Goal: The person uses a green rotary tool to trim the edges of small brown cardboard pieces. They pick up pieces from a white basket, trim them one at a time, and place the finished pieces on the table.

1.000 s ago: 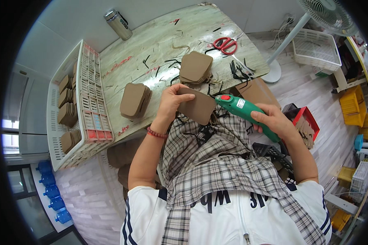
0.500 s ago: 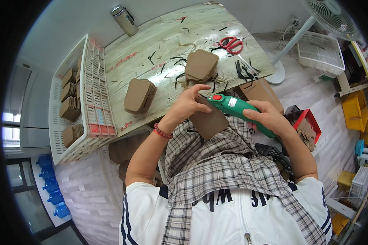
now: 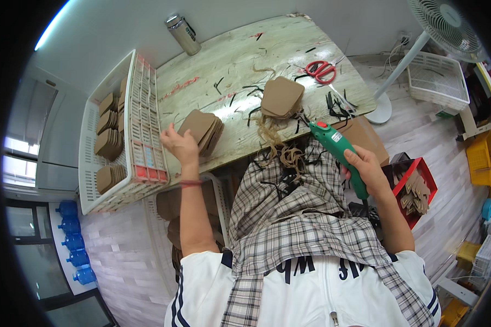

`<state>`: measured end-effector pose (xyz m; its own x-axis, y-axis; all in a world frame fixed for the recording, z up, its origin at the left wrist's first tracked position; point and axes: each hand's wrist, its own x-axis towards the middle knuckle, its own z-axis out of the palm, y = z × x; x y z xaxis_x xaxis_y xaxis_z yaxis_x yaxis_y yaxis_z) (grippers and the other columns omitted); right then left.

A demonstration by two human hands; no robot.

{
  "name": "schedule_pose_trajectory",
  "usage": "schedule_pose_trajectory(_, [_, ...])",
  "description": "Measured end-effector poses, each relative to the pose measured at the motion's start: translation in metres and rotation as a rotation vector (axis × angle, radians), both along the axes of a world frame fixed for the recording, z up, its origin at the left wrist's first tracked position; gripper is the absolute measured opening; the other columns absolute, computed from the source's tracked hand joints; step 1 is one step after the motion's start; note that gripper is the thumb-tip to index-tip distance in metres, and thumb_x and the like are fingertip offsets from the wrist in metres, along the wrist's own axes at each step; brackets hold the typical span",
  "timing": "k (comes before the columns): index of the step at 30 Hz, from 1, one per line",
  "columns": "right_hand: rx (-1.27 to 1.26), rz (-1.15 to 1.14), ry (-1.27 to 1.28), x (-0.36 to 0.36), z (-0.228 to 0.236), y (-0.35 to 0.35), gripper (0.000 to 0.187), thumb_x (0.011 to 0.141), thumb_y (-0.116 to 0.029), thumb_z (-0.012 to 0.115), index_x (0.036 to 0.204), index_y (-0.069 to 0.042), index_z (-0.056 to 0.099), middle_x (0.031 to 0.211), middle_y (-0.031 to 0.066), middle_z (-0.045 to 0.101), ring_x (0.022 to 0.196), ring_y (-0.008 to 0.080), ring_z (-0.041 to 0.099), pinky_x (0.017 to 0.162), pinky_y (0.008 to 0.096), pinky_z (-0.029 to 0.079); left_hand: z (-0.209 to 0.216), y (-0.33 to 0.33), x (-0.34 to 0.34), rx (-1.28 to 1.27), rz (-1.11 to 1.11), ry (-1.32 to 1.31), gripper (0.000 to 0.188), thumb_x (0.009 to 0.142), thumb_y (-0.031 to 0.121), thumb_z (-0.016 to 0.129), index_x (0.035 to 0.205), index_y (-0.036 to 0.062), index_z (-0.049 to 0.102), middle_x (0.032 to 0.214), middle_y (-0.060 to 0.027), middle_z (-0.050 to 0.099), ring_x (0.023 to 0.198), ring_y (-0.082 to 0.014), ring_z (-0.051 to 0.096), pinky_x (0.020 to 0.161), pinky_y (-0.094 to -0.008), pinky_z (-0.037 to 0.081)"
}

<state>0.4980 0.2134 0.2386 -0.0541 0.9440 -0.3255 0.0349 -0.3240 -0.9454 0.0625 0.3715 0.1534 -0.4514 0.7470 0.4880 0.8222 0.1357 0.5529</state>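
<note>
My right hand [image 3: 366, 168] is wrapped round a green handheld power tool [image 3: 335, 144] with a red button. The tool's front end points up and left, near the table's front edge. My left hand [image 3: 181, 146] is at the left side of a stack of flat brown rounded pieces [image 3: 197, 128], its fingers apart; whether they touch the top piece is hard to tell. A second brown stack [image 3: 282, 97] sits farther right on the table [image 3: 240, 49]. Frayed tan fibres and black strips [image 3: 290, 158] hang over the table edge onto my checked apron [image 3: 300, 201].
Red-handled scissors [image 3: 321, 72] lie at the table's right, among black scraps. At the left stands a white crate [image 3: 142, 117] holding brown stacks. A steel flask [image 3: 183, 34] is at the back. To the right are a red box [image 3: 433, 188] of brown pieces and a fan [image 3: 444, 24].
My left hand has left the brown piece's place over my lap and moved left to the left stack. That lap piece no longer shows there. The right hand keeps the tool; the view has shifted.
</note>
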Motion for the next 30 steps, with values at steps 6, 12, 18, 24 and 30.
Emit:
schedule_pose_trajectory(6, [0.000, -0.072, -0.035, 0.003, -0.014, -0.005, 0.036, 0.092, -0.039, 0.058, 0.095, -0.003, 0.058, 0.068, 0.0019, 0.058, 0.055, 0.0060, 0.053, 0.050, 0.0190, 0.041, 0.018, 0.009, 0.159, 0.013, -0.434, 0.305, 0.057, 0.077, 0.033, 0.070, 0.121, -0.0006, 0.055, 0.142, -0.0225, 0.031, 0.137, -0.0386, 0.016, 0.111, -0.0536, 0.007])
schedule_pose_trajectory(12, [-0.022, -0.118, -0.010, 0.000, -0.017, -0.010, 0.035, 0.092, -0.037, 0.058, 0.096, -0.002, 0.058, 0.068, 0.0024, 0.057, 0.055, 0.0066, 0.053, 0.051, 0.0196, 0.042, -0.003, 0.027, 0.214, -0.163, -0.521, 0.168, 0.059, 0.075, 0.032, 0.071, 0.120, -0.0017, 0.054, 0.143, -0.0232, 0.031, 0.140, -0.0376, 0.011, 0.112, -0.0553, 0.003])
schedule_pose_trajectory(18, [-0.008, -0.121, 0.000, -0.005, -0.018, -0.005, 0.035, 0.092, -0.037, 0.058, 0.098, -0.002, 0.058, 0.068, 0.0026, 0.057, 0.055, 0.0064, 0.053, 0.050, 0.0205, 0.043, 0.005, 0.024, 0.217, 0.094, -0.486, -0.146, 0.040, 0.060, 0.012, 0.079, 0.080, 0.0077, 0.045, 0.093, -0.0088, 0.048, 0.097, -0.0317, 0.041, 0.089, -0.0435, 0.030])
schedule_pose_trajectory(24, [0.101, -0.186, -0.058, -0.020, -0.009, -0.005, 0.036, 0.092, -0.037, 0.058, 0.101, -0.002, 0.059, 0.069, 0.0023, 0.057, 0.055, 0.0060, 0.051, 0.050, 0.0198, 0.041, 0.021, 0.011, 0.227, 0.140, -0.685, -1.560, 0.018, 0.086, -0.001, 0.062, 0.093, 0.0045, 0.048, 0.099, -0.0055, 0.060, 0.085, -0.0146, 0.056, 0.077, -0.0271, 0.047])
schedule_pose_trajectory(30, [0.158, -0.192, -0.064, -0.029, 0.008, -0.007, 0.037, 0.092, -0.036, 0.059, 0.103, -0.001, 0.059, 0.070, 0.0023, 0.057, 0.058, 0.0065, 0.051, 0.055, 0.0202, 0.042, 0.042, -0.006, 0.238, 0.140, -0.722, -2.106, 0.032, 0.089, -0.001, 0.056, 0.121, -0.0003, 0.048, 0.120, -0.0110, 0.056, 0.110, -0.0253, 0.055, 0.099, -0.0402, 0.045])
